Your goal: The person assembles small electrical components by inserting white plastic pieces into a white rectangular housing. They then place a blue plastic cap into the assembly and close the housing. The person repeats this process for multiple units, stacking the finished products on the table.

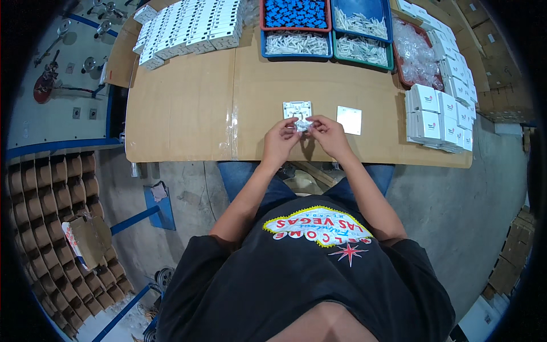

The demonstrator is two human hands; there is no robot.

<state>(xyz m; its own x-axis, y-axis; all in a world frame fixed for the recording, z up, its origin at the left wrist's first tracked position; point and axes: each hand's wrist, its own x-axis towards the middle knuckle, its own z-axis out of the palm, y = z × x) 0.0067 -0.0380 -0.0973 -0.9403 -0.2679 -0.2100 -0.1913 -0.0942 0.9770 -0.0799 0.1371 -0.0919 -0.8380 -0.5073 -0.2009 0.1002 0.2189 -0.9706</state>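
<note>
Small shiny pkt (302, 125) is pinched btwn nearly closed fingers of L hand (281, 139) & R hand (330, 138), by white frame (297, 106). Should be held low, gripped evenly, lest contents be spilled.

A small crinkled packet (302, 125) is held; a square white plate (297, 108) lies just beyond.

- Silvery packet (302, 125) between left hand (280, 137) and right hand (331, 135)
- Plain white plate (348, 120) just right of the right hand
- Tan cardboard (182, 117) below both hands
- Well beyond them, bright blue pieces (294, 13) in a red tray (296, 30), white sticks (364, 51) in a green tray (364, 64)
- Black shirt (256, 273) back from the hands, its white print (319, 226) edged yellow, with a red star (348, 253)
</note>
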